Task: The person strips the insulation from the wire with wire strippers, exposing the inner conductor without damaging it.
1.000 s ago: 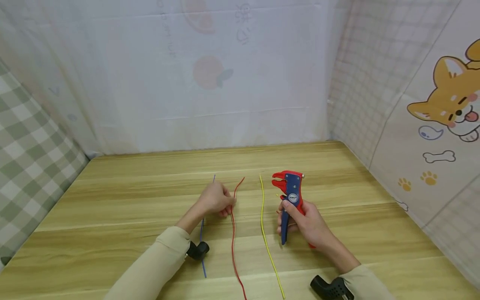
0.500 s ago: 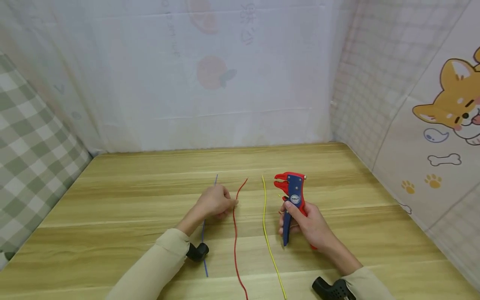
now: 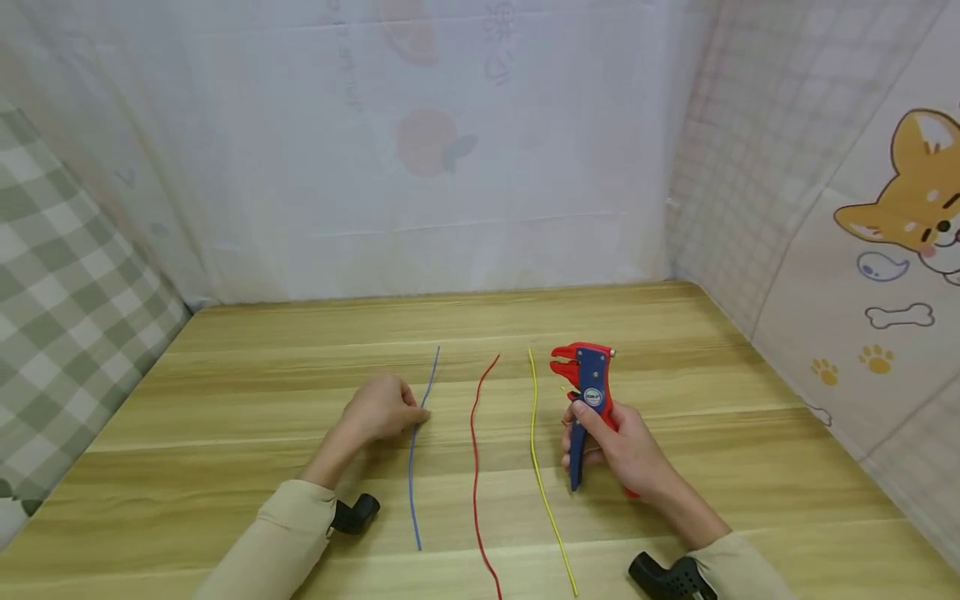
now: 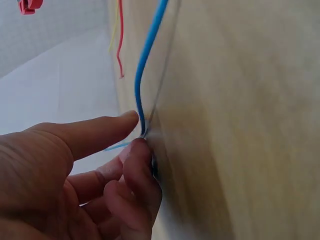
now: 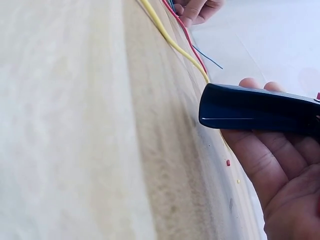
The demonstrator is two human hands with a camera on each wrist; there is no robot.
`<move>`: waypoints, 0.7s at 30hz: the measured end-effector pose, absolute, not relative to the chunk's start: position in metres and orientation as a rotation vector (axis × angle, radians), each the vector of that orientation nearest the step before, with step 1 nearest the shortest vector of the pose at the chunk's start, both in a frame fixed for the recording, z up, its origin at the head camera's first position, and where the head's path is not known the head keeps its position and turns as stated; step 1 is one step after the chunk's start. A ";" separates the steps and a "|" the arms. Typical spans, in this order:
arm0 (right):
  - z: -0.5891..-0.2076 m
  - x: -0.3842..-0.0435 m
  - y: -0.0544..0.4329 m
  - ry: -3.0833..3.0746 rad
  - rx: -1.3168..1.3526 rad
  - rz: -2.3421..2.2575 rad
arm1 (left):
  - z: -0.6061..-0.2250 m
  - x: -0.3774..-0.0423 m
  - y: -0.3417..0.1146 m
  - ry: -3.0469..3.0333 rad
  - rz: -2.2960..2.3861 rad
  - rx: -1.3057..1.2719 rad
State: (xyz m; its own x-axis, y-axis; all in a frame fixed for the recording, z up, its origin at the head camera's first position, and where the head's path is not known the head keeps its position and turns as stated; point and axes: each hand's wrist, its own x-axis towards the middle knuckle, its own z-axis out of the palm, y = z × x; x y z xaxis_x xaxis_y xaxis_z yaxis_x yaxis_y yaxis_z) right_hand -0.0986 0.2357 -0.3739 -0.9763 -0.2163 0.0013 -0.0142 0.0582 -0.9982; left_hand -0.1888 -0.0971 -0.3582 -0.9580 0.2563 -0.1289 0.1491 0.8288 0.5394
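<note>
A blue wire lies lengthwise on the wooden table, left of a red wire. My left hand is at the upper part of the blue wire, thumb and forefinger closing on it from both sides; in the left wrist view the wire runs between their tips. A yellow wire lies right of the red one. To its right, my right hand grips a red-and-blue wire stripper by the handles, its red nose pointing left. In the right wrist view one dark handle crosses the fingers.
Small red and yellow scraps lie on the table near the stripper. A white curtain hangs at the back. Checked cloth borders the left side, and a dog-print sheet the right.
My left hand has left the red wire and moved left to the blue wire, uncovering more of it. The right hand keeps hold of the wire stripper in about the same place.
</note>
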 end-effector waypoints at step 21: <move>-0.373 -0.097 0.235 2.159 -0.213 -2.044 | -0.376 -0.203 -0.096 2.883 0.747 0.391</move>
State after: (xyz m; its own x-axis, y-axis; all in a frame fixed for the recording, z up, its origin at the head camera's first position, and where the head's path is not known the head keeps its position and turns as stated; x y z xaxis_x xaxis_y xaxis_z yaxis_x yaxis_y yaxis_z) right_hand -0.0966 0.2348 -0.3733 -0.9769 -0.2128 -0.0192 0.0074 0.0557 -0.9984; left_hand -0.2028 -0.0962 -0.3755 -0.9567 0.2830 -0.0678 0.2145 0.8432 0.4930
